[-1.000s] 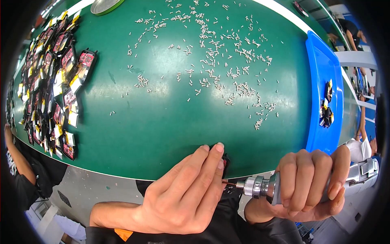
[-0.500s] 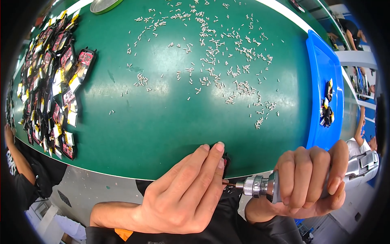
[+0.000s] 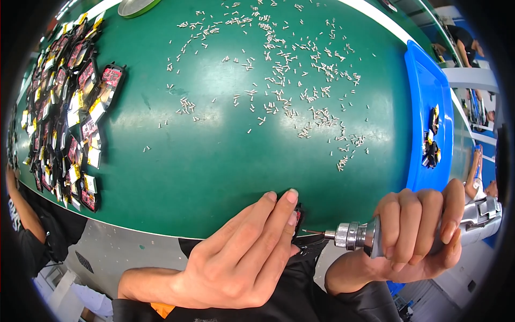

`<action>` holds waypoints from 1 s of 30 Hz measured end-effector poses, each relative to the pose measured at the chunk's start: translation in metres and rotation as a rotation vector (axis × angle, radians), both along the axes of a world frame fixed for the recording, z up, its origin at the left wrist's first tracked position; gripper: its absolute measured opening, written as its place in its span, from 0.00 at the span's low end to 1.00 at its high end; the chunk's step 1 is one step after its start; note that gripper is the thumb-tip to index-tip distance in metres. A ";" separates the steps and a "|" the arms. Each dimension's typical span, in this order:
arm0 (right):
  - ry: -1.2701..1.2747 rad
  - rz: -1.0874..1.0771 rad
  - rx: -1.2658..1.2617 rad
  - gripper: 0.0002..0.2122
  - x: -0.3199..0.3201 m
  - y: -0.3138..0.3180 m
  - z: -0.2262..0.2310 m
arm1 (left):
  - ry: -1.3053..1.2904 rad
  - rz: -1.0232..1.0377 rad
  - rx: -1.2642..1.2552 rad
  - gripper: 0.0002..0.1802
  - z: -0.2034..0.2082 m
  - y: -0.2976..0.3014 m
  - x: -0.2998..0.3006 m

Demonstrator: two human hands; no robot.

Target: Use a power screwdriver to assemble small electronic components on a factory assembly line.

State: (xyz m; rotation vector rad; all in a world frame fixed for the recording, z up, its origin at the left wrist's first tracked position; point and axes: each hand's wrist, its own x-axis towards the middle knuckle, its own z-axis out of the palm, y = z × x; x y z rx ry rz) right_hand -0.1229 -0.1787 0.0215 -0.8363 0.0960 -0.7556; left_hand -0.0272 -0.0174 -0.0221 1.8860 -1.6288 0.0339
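My left hand [image 3: 236,260] is closed over a small black electronic unit with a red circuit board [image 3: 299,216] at the near edge of the table. Most of the unit is hidden behind the fingers; just its right side shows. In my right hand [image 3: 418,225] is a silver-grey electric screwdriver [image 3: 357,236], gripped round its body. Its thin bit points left and stands a little apart from the unit. Many small silver screws [image 3: 322,115] lie scattered across the middle and far part of the green table [image 3: 214,172].
Similar black units with red boards and white-and-yellow parts [image 3: 70,118] are piled at the left. A blue tray [image 3: 416,112] with a few dark units stands at the right. A round green-rimmed dish [image 3: 138,7] sits far left. Other people are at both sides.
My right hand has drawn the screwdriver back to the right and slightly up, so its bit has come away from the unit. My left hand has barely moved.
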 end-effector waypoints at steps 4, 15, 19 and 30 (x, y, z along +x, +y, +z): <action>0.065 0.042 -0.030 0.07 0.006 -0.001 -0.002 | -0.033 0.005 0.014 0.16 -0.002 0.001 0.002; 0.133 0.069 -0.118 0.07 0.009 -0.001 -0.004 | -0.029 0.025 0.003 0.13 -0.002 -0.001 -0.001; 0.158 0.122 -0.086 0.07 0.009 -0.001 0.000 | -0.034 0.022 -0.002 0.13 -0.003 -0.001 -0.002; 0.369 0.115 -0.393 0.12 0.014 0.013 0.007 | -0.098 -0.037 -0.046 0.12 -0.006 0.000 0.005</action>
